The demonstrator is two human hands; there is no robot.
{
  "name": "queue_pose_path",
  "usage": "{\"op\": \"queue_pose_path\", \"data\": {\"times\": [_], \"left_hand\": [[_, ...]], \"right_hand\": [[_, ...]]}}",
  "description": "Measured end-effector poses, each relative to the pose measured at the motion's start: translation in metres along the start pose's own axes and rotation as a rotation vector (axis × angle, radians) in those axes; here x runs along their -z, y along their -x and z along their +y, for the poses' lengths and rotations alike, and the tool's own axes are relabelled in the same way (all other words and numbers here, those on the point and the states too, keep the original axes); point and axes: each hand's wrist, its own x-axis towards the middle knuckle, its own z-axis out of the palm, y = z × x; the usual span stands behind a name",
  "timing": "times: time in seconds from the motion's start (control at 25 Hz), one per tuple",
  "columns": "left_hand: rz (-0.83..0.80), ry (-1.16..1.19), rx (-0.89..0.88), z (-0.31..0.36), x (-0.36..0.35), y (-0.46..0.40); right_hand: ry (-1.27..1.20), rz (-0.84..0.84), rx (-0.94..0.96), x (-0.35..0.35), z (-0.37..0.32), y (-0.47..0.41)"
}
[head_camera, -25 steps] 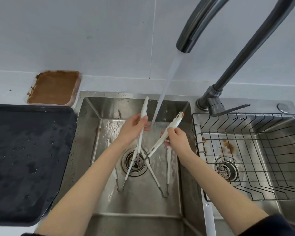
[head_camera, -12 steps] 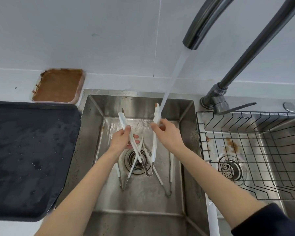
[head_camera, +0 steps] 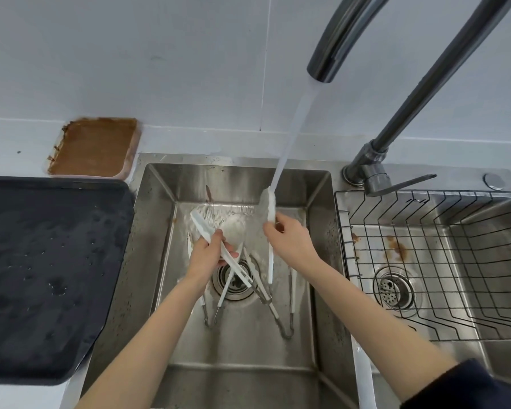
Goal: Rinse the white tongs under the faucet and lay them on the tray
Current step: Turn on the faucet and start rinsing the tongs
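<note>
Head view: left hand [head_camera: 208, 255] and right hand [head_camera: 291, 242] fingers clamp spread white tongs [head_camera: 270, 219], right arm under faucet [head_camera: 334, 45] stream.

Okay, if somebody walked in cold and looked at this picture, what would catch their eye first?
Probably the stream of water falling from the dark faucet onto the white tongs, which are spread between the left hand and right hand over the middle sink. Next, the big wet black tray at left and the wire rack in the stained basin at right.
</note>
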Motion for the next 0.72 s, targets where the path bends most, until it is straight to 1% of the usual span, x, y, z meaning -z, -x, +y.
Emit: {"op": "queue_pose_path", "data": {"times": [0.16, 0.36, 0.52, 0.64, 0.72], "left_hand": [[0.02, 0.015, -0.027, 0.0, 0.001, 0.004], [0.022, 0.002, -0.23, 0.016, 0.002, 0.008], [0.093, -0.1, -0.353, 0.019, 0.008, 0.007], [0.113, -0.139, -0.364, 0.021, 0.012, 0.003], [0.116, -0.087, -0.32, 0.026, 0.011, -0.002]], "right_hand": [[-0.006, 0.005, 0.016, 0.001, 0.0, 0.0], [-0.103, -0.005, -0.003, 0.0, -0.005, -0.01], [-0.131, -0.034, -0.026, -0.003, -0.008, -0.016], [-0.144, -0.028, 0.03, -0.004, -0.01, -0.019], [-0.112, 0.006, 0.09, -0.002, -0.014, -0.018]]}}
